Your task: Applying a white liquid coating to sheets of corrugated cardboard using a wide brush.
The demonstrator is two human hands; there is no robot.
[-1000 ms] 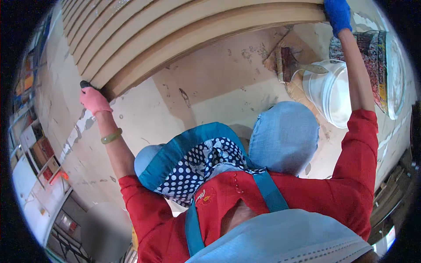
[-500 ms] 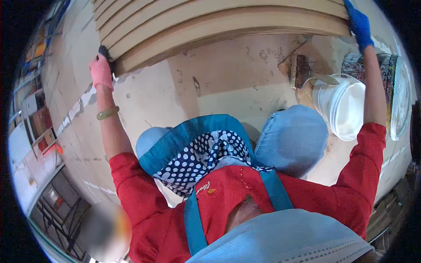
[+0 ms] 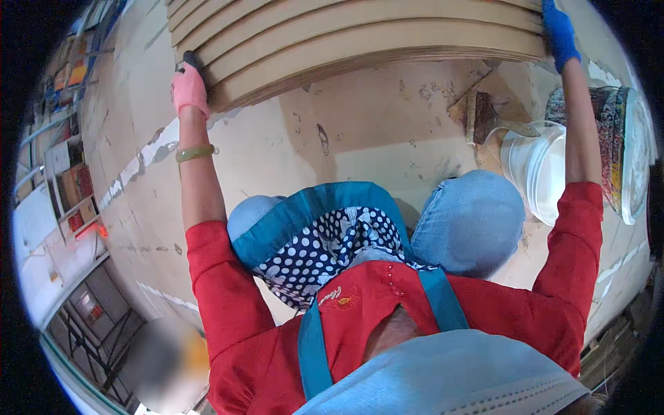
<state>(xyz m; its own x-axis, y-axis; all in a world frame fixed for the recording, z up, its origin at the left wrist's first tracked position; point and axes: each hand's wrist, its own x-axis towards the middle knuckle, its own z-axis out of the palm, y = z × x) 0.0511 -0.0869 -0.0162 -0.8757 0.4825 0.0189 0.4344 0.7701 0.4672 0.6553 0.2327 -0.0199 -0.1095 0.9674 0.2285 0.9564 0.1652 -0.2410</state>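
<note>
A wide stack of brown cardboard sheets (image 3: pixel 373 38) fills the far part of the view, its layers stepped one behind another. At its near left corner is my left hand (image 3: pixel 190 86), in a pink glove with dark fingertips, fingers closed against the edge. Across from it, my right hand (image 3: pixel 561 38), in a blue glove, holds the right end of the stack. The fingertips of the right hand are partly hidden at the sheets' edge. Both arms reach out straight, a green bangle (image 3: pixel 196 153) on the left wrist.
A white bucket (image 3: pixel 536 166) with a handle stands by my right knee, next to a larger stained drum (image 3: pixel 628 152). A brush-like brown piece (image 3: pixel 479 117) lies on cardboard beside the bucket. Shelving (image 3: pixel 69 180) runs along the far left. The floor (image 3: pixel 277 152) is marked and scuffed.
My left hand and the stack's left corner have shifted right and slightly farther away. My right hand has moved slightly left. Both hands stay on the sheets.
</note>
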